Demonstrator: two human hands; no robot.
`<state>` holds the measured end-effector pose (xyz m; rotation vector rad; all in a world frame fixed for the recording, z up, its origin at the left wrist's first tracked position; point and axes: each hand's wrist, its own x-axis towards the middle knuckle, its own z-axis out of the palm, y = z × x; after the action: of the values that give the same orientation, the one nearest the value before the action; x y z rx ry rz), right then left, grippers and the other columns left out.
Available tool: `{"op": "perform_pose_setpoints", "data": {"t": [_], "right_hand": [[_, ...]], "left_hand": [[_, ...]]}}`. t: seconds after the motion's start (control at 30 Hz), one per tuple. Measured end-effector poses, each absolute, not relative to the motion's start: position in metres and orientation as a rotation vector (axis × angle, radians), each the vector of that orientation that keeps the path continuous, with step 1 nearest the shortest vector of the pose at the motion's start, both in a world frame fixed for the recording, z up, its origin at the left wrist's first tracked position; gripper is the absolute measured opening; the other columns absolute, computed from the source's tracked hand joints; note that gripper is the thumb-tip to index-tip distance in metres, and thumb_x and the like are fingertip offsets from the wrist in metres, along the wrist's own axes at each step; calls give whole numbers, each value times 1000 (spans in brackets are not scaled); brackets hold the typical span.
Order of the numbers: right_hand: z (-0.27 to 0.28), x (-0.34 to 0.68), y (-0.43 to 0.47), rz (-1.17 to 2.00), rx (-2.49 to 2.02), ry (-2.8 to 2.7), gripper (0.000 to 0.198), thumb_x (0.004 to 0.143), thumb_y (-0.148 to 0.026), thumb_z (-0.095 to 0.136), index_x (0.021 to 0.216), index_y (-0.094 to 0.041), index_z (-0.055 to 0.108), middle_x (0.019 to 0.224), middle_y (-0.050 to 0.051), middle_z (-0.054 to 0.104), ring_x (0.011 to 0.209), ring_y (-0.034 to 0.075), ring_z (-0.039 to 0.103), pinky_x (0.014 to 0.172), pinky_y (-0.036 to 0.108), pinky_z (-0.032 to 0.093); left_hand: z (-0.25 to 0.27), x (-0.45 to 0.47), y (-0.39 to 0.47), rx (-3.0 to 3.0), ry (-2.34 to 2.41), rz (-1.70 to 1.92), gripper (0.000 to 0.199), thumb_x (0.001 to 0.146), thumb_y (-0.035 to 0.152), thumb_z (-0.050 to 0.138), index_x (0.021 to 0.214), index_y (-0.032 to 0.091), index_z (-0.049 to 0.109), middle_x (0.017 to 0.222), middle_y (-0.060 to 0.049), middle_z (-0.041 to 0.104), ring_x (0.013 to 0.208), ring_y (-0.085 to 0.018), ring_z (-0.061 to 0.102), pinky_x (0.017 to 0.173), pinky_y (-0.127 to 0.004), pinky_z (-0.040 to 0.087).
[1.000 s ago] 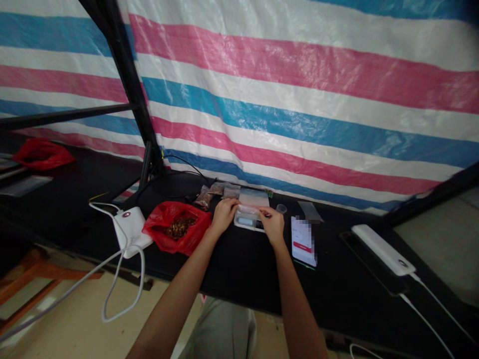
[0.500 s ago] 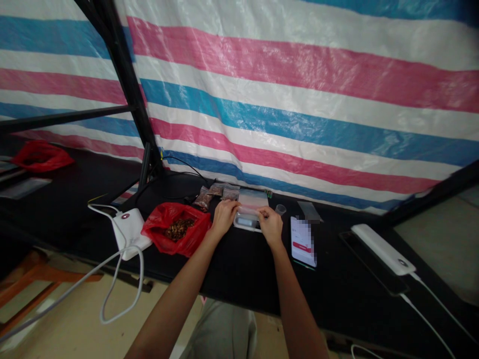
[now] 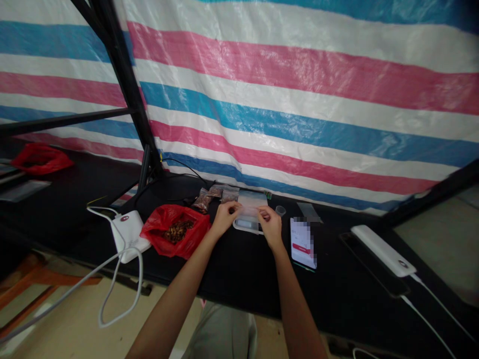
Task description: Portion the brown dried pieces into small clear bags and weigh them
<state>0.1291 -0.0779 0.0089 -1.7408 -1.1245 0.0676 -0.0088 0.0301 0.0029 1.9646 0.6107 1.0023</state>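
Between my hands a small clear plastic bag [image 3: 248, 212] is stretched flat. My left hand [image 3: 225, 219] pinches its left end, thumb against fingers. My right hand [image 3: 270, 225] pinches the right end, its fingers curled in. Directly beneath lies a white-rimmed flat device [image 3: 239, 229] with a greyish panel, like a small digital scale; the bag and fingers partly cover it. Left of my left hand, a red plastic bag [image 3: 149, 230] stands open with brown, nut-like pieces [image 3: 178, 231] inside. Several filled clear bags [image 3: 202, 200] lie behind my left hand.
A small clear cup [image 3: 280, 210] and a flat clear bag [image 3: 309, 212] lie to the right, near a lit phone [image 3: 302, 244]. Farther right are a white power bank [image 3: 383, 249] and a dark phone [image 3: 368, 262]. Another white power bank [image 3: 129, 234] with a cable sits left. Striped sheeting [image 3: 262, 99] hangs behind.
My fingertips have shifted slightly on the clear bag, and my right fingers are curled differently. The bag stays over the white device; the other things remain in place.
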Motion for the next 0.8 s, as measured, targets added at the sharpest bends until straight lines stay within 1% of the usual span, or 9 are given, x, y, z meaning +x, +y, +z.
{"op": "perform_pose_setpoints", "data": {"t": [0.23,0.4,0.8], "right_hand": [[6,129,-77,108,-1744,-1208,17,76,-31,53,84,-22,65,73,0,63,66,13,58,62,23,43],[8,128,-79,108,-1774,-1234,18,76,-32,54,81,-21,67,72,0,64,65,14,58,60,23,42],[9,123,-77,35,-1747,-1273,17,76,-32,56,76,-21,68,72,1,66,63,14,58,60,23,42]], "left_hand": [[1,-10,32,2008,638,977,15,77,23,55,79,14,67,74,-2,67,67,-13,59,66,-21,44],[3,-11,30,2072,671,951,15,77,15,52,80,15,66,77,-3,67,71,-14,60,67,-21,44],[3,-12,26,2302,763,955,17,80,12,46,83,17,62,80,-2,64,77,-15,57,72,-24,41]]}}
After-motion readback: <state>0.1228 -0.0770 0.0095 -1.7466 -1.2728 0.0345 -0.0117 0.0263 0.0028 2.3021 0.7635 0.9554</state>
